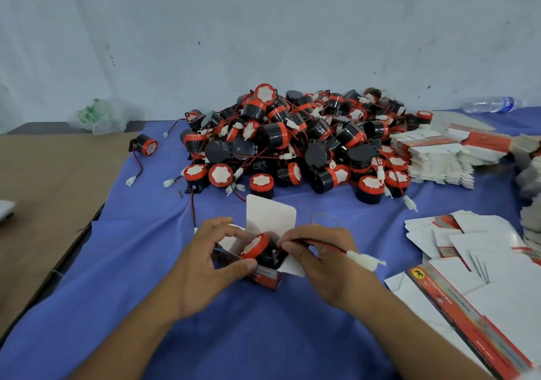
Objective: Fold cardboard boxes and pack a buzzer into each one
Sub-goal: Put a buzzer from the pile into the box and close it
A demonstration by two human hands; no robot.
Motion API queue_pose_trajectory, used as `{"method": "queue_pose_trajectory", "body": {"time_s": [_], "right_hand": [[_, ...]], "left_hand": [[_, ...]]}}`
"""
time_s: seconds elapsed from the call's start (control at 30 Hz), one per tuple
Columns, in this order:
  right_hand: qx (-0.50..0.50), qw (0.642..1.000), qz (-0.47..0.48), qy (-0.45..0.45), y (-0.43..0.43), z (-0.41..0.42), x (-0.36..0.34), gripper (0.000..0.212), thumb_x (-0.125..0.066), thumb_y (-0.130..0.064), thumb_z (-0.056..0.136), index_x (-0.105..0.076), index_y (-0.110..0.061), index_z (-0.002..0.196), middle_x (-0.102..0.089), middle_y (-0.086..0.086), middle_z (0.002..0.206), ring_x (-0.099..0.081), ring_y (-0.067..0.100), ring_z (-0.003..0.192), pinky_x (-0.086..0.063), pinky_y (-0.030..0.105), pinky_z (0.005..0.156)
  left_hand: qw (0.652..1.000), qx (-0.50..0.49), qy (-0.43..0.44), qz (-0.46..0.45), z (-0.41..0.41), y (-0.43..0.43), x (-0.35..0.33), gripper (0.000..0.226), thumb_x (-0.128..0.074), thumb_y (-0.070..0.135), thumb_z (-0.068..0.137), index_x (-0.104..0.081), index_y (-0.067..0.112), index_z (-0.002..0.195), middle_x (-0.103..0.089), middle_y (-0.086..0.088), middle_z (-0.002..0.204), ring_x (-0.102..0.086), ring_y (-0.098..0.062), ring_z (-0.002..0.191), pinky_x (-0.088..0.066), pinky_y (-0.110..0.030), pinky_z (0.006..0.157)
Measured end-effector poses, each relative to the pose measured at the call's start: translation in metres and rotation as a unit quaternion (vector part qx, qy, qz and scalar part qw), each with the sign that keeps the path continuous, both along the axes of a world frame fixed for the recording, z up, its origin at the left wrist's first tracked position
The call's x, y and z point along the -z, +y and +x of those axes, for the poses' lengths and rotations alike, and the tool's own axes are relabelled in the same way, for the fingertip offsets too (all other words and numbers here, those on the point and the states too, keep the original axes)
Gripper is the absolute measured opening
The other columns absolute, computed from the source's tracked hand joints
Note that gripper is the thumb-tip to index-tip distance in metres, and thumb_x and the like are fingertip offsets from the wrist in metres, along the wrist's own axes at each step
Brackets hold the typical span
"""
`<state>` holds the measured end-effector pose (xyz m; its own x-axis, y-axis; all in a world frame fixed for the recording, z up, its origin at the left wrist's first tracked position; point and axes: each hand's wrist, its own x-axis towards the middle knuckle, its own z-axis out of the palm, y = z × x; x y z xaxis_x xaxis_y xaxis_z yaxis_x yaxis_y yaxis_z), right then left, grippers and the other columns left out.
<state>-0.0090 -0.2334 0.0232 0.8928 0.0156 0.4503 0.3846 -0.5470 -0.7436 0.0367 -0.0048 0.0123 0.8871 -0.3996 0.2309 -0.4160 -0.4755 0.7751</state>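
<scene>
Packing buzzer (256,246) into open box (265,278) | left hand (202,265) clasps box, steadying it | right hand (322,261) pinches wire (328,246), likely for tucking in

The cloth (263,335) is plain blue-violet. The box (268,278) in the middle is white inside, red and dark outside with small pale print. The buzzer (257,246) in it has a black body, a red ring and a white face; its wire (322,245) is red and black with a white plug (363,259). The heap of buzzers (307,145) shows the same black, red and white. The flat boxes (468,291) are white with a red strip bearing a yellow disc with a black animal. The cardboard sheet (49,180) is plain brown, the wall (263,28) pale grey-blue with dark specks, the bottle (489,105) clear with a blue label.
</scene>
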Motion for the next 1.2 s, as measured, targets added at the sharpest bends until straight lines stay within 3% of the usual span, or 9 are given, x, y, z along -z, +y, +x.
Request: {"method": "queue_pose_trajectory", "body": {"time_s": [0.13, 0.27, 0.47, 0.63, 0.77, 0.9, 1.03, 1.13, 1.2], "right_hand": [[-0.015, 0.997, -0.03, -0.064, -0.01, 0.004, 0.0, 0.01, -0.069, -0.009, 0.088, -0.077, -0.015, 0.087, -0.071, -0.013, 0.091, -0.067, 0.005, 0.079, -0.052, 0.023, 0.069], [0.022, 0.999, 0.026, -0.037, -0.006, 0.006, 0.004, 0.012, -0.072, -0.003, 0.087, -0.078, -0.012, 0.083, -0.07, -0.016, 0.077, -0.067, 0.003, 0.078, -0.052, 0.016, 0.071], [0.057, 0.979, 0.176, 0.081, -0.007, 0.006, 0.004, 0.013, -0.073, -0.006, 0.089, -0.078, -0.015, 0.082, -0.076, -0.004, 0.087, -0.072, 0.008, 0.083, -0.056, 0.02, 0.075], [-0.059, 0.996, -0.065, -0.022, -0.009, 0.001, -0.008, 0.015, -0.07, 0.007, 0.084, -0.07, -0.005, 0.074, -0.071, 0.0, 0.086, -0.065, 0.014, 0.082, -0.053, 0.029, 0.074], [-0.107, 0.961, -0.234, -0.105, -0.009, -0.001, -0.011, 0.012, -0.068, -0.011, 0.086, -0.072, -0.01, 0.098, -0.07, 0.0, 0.092, -0.056, 0.014, 0.082, -0.044, 0.021, 0.078], [-0.167, 0.943, -0.276, -0.081, -0.013, -0.001, -0.006, 0.021, -0.055, -0.031, 0.1, -0.072, -0.019, 0.103, -0.07, -0.004, 0.099, -0.061, 0.019, 0.092, -0.046, 0.034, 0.086], [-0.132, 0.935, -0.327, -0.022, -0.016, -0.006, 0.003, 0.032, -0.039, -0.06, 0.102, -0.054, -0.042, 0.125, -0.056, -0.029, 0.13, -0.043, 0.003, 0.127, -0.015, 0.041, 0.114], [-0.142, 0.95, -0.277, -0.02, -0.014, -0.006, -0.007, 0.03, -0.038, -0.055, 0.103, -0.061, -0.039, 0.116, -0.058, -0.023, 0.123, -0.048, 0.005, 0.116, -0.032, 0.031, 0.1], [-0.072, 0.981, -0.18, -0.02, -0.018, -0.008, -0.021, 0.03, -0.046, -0.06, 0.098, -0.061, -0.034, 0.096, -0.058, -0.016, 0.092, -0.051, 0.002, 0.086, -0.036, 0.016, 0.077]], "left_hand": [[1.0, 0.016, 0.011, 0.013, -0.002, -0.002, 0.0, 0.055, -0.073, 0.069, 0.061, -0.058, 0.058, 0.112, -0.051, 0.017, 0.115, -0.051, 0.002, 0.112, -0.038, -0.007, 0.089], [0.999, 0.042, 0.002, -0.006, -0.008, -0.008, 0.002, 0.057, -0.078, 0.064, 0.067, -0.059, 0.052, 0.119, -0.057, 0.016, 0.116, -0.054, -0.002, 0.115, -0.039, -0.009, 0.094], [0.997, 0.059, 0.029, -0.038, -0.014, -0.012, 0.0, 0.057, -0.079, 0.057, 0.067, -0.057, 0.049, 0.119, -0.059, 0.018, 0.123, -0.055, -0.003, 0.117, -0.045, -0.021, 0.095], [0.999, 0.033, 0.011, -0.042, -0.016, -0.015, 0.0, 0.051, -0.082, 0.051, 0.069, -0.061, 0.039, 0.114, -0.059, 0.021, 0.119, -0.054, 0.0, 0.116, -0.043, -0.016, 0.094], [0.998, 0.04, -0.014, -0.046, -0.019, -0.019, 0.0, 0.053, -0.08, 0.048, 0.068, -0.061, 0.036, 0.115, -0.059, 0.02, 0.116, -0.054, -0.002, 0.116, -0.04, -0.011, 0.092], [0.995, 0.069, -0.054, -0.046, -0.021, -0.021, 0.002, 0.05, -0.083, 0.045, 0.073, -0.065, 0.04, 0.119, -0.058, 0.013, 0.111, -0.06, -0.009, 0.108, -0.043, -0.01, 0.087], [0.995, 0.047, -0.077, -0.034, -0.021, -0.021, 0.002, 0.04, -0.074, 0.062, 0.071, -0.068, 0.052, 0.109, -0.053, 0.018, 0.11, -0.06, -0.005, 0.101, -0.044, -0.009, 0.082], [0.997, 0.032, -0.067, -0.025, -0.019, -0.023, 0.001, 0.038, -0.072, 0.068, 0.068, -0.072, 0.049, 0.101, -0.054, 0.018, 0.108, -0.06, -0.005, 0.098, -0.045, -0.008, 0.077], [0.997, 0.026, -0.073, -0.02, -0.017, -0.023, 0.002, 0.036, -0.073, 0.063, 0.067, -0.074, 0.045, 0.098, -0.053, 0.02, 0.106, -0.06, -0.005, 0.097, -0.046, -0.01, 0.075]]}}
